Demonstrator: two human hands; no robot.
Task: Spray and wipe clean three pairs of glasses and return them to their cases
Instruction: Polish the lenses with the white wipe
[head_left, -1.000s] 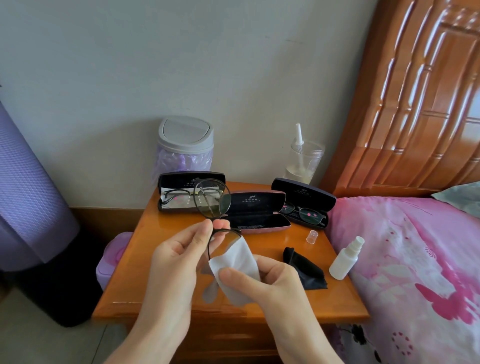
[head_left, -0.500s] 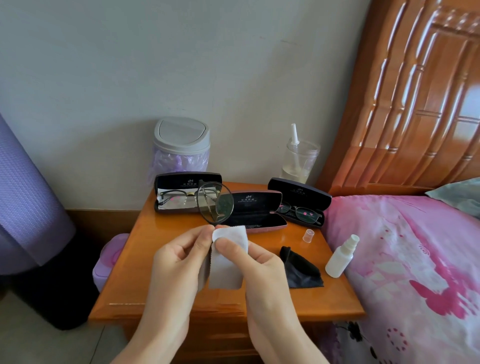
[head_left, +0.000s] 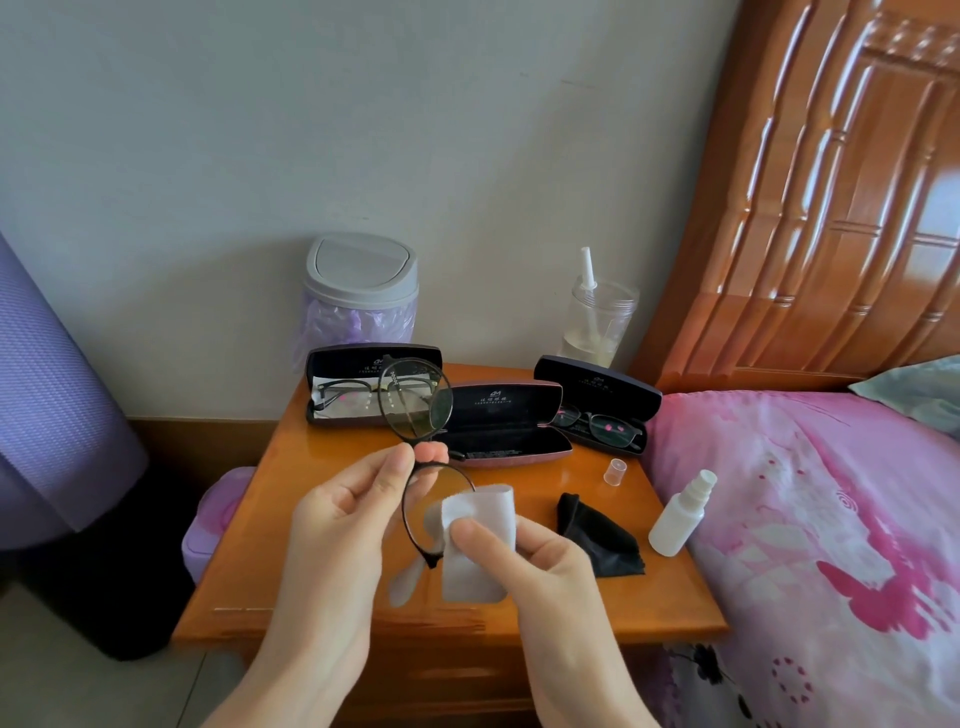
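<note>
**Supervisor:** Report hand state.

**Operator:** My left hand (head_left: 343, 525) pinches the glasses (head_left: 413, 400) at the bridge, frame held on end above the worktop (head_left: 249, 582). The fingers of my right hand (head_left: 524, 556) pinch the white wipe (head_left: 478, 545), which is folded over the lower lens, thumb on the near face.

**Supervisor:** Failure modes from here?

**Operator:** Three, in my judgement. One — the bridge pinch is the only support. Rubbing force on the lower lens levers against it, so the frame could twist, slip and drop onto the worktop. Two — the wipe covers only part of the lens, so the rim zone may be left smeared. Three: the spray bottle (head_left: 680, 519) stands at the right edge beside the bed (head_left: 779, 493), and a wide right-arm sweep could topple it. The empty case (head_left: 504, 421) lies open just behind the hands.
</note>
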